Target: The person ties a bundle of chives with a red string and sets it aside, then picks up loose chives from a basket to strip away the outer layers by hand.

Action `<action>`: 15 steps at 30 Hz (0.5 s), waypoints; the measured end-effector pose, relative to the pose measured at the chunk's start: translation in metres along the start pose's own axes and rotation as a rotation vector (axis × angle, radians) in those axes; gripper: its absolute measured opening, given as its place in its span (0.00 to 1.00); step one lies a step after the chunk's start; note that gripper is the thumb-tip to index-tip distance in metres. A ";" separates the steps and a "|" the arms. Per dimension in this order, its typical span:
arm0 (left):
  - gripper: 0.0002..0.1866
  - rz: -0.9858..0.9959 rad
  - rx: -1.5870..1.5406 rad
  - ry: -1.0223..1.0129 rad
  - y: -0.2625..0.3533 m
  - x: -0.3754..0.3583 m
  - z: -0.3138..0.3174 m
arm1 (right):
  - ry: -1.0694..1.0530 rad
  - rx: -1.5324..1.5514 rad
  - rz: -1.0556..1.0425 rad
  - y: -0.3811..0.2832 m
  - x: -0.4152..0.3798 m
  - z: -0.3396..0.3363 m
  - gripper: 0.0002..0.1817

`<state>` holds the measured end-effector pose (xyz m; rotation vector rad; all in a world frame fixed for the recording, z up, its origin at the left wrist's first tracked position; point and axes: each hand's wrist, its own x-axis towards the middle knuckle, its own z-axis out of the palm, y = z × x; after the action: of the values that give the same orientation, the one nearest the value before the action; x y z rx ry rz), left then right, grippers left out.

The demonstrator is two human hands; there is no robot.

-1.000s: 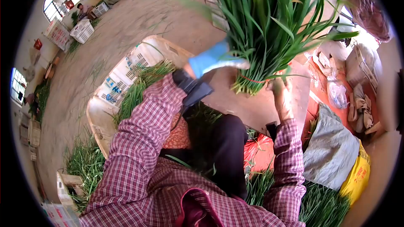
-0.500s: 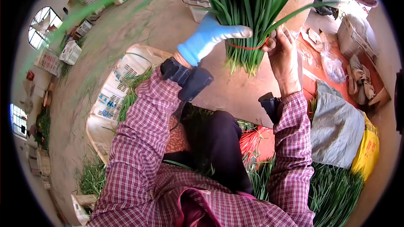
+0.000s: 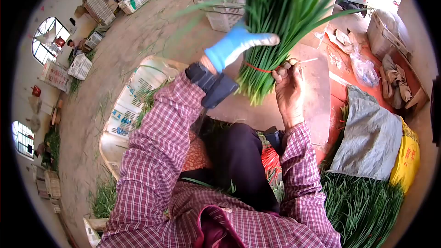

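Note:
My left hand [image 3: 239, 46], in a blue and white glove, is wrapped round a thick bunch of garlic chives [image 3: 282, 23]. The bunch leans over the board, its pale cut ends pointing down and the long green leaves up. A thin red tie [image 3: 257, 68] circles it near the cut ends. My bare right hand [image 3: 290, 94] has its fingers curled at the right side of the bunch, pinching the tie where it leaves the stems. A thin pale strip [image 3: 308, 60] sticks out beside those fingers.
Under the bunch is a brown board [image 3: 312, 110]. More chives [image 3: 363, 206] lie at the lower right beneath a grey sheet [image 3: 370, 133], beside a yellow bag [image 3: 406, 156]. Red ties [image 3: 271, 163] hang near my knee. A white crate [image 3: 124, 110] stands left, stacked crates [image 3: 223, 16] ahead.
The bunch has come down and tilted, its cut ends swinging lower left. My right hand has moved down and left with the tie; my left hand still grips the bunch.

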<state>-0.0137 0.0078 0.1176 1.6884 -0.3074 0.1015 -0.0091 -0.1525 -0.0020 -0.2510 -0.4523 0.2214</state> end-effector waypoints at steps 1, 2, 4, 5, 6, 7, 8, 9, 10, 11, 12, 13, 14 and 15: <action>0.22 -0.059 0.033 -0.088 0.014 0.007 0.001 | 0.005 -0.001 0.003 -0.001 -0.008 0.009 0.11; 0.21 0.014 0.080 -0.167 0.022 0.013 0.005 | 0.053 -0.044 -0.050 -0.001 -0.017 0.019 0.11; 0.40 0.114 0.227 -0.183 0.020 0.022 0.017 | 0.105 -0.105 -0.107 0.001 -0.035 0.020 0.13; 0.48 0.152 0.372 -0.122 0.007 0.031 0.017 | 0.106 -0.101 -0.107 0.004 -0.040 0.015 0.13; 0.60 -0.058 0.398 -0.210 0.019 0.024 0.018 | 0.155 -0.205 -0.075 0.007 -0.046 0.013 0.13; 0.62 -0.008 0.302 -0.226 0.007 0.018 0.016 | 0.205 -0.309 -0.043 0.009 -0.051 0.011 0.14; 0.63 -0.049 0.504 -0.244 -0.001 0.009 0.010 | 0.324 -0.458 -0.003 0.012 -0.051 0.008 0.16; 0.64 -0.087 0.706 -0.260 -0.008 -0.002 0.003 | 0.366 -0.549 -0.003 0.015 -0.049 0.003 0.16; 0.65 -0.105 0.896 -0.279 -0.013 -0.020 0.004 | 0.410 -0.591 0.048 0.017 -0.046 -0.010 0.16; 0.66 -0.123 1.087 -0.294 -0.019 -0.041 0.010 | 0.452 -0.634 0.098 0.017 -0.043 -0.021 0.15; 0.66 -0.053 1.158 -0.273 -0.041 -0.056 0.012 | 0.373 -0.645 0.076 0.017 -0.039 -0.021 0.14; 0.66 0.016 1.230 -0.247 -0.062 -0.070 0.013 | 0.364 -0.645 0.076 0.015 -0.030 -0.016 0.14; 0.64 0.046 1.242 -0.223 -0.069 -0.078 0.019 | 0.298 -0.736 0.084 0.011 -0.022 -0.007 0.14; 0.64 0.046 1.245 -0.222 -0.069 -0.080 0.018 | 0.225 -0.826 0.082 0.007 -0.014 0.003 0.13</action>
<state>-0.0746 0.0090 0.0294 2.9378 -0.5001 0.1547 -0.0237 -0.1494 -0.0074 -1.0935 -0.2890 0.0734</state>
